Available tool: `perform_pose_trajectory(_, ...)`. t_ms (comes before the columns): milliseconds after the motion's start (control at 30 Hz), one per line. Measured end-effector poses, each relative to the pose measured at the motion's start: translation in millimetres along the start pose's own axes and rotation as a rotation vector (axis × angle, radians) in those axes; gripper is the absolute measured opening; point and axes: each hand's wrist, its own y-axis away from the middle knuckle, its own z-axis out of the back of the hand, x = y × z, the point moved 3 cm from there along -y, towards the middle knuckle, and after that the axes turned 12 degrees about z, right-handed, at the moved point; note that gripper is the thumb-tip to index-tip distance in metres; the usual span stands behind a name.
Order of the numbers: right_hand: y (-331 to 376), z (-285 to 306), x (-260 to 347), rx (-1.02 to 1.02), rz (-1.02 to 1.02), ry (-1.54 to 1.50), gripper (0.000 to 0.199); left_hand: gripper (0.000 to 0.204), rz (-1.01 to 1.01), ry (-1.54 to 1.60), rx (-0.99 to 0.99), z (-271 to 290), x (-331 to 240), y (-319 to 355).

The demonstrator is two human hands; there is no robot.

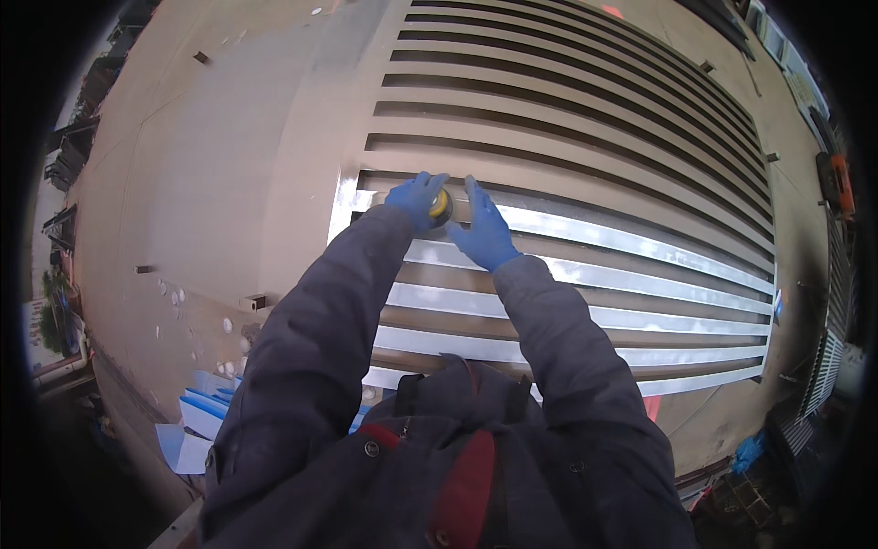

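Observation:
A large slatted metal panel (631, 233) lies flat in front of me. Its nearer slats look shiny silver, while the farther ones are a dull tan. In a blue glove, my left hand (412, 199) curls over a round yellow-and-dark pad-like thing (441, 205) at the left end of a slat; its exact kind is partly hidden by the fingers. My right hand (485, 236), also gloved in blue, is just to the right with its fingers stretched out. Whether those fingers touch the slat or the round thing is hard to make out.
The panel rests on a broad brownish table top (219, 156). Blue and white sheets (203, 414) lie at the near left, with a short square metal tube (253, 302) beyond them. An orange tool (840, 183) is at the far right, and crumpled blue plastic (747, 453) at the near right.

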Motion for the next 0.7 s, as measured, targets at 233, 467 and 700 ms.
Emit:
perform_pose_trajectory(233, -47.0, -37.9, 0.6, 0.073, -0.093, -0.117, 0.098, 0.107, 0.040, 0.285, -0.148, -24.4, 9.1, 1.0)
perform_pose_trajectory(467, -66.4, -16.3, 9.3, 0.313, 0.108, 0.237, 0.080, 0.087, 0.312, 0.263, -0.260, -28.1, 12.5, 21.0)
perform_pose_trajectory(700, -85.2, -11.4, 20.0, 0.458, 0.126, 0.427, 0.069, 0.092, 0.459, 0.219, -0.416, -47.7, 73.5, 133.0)
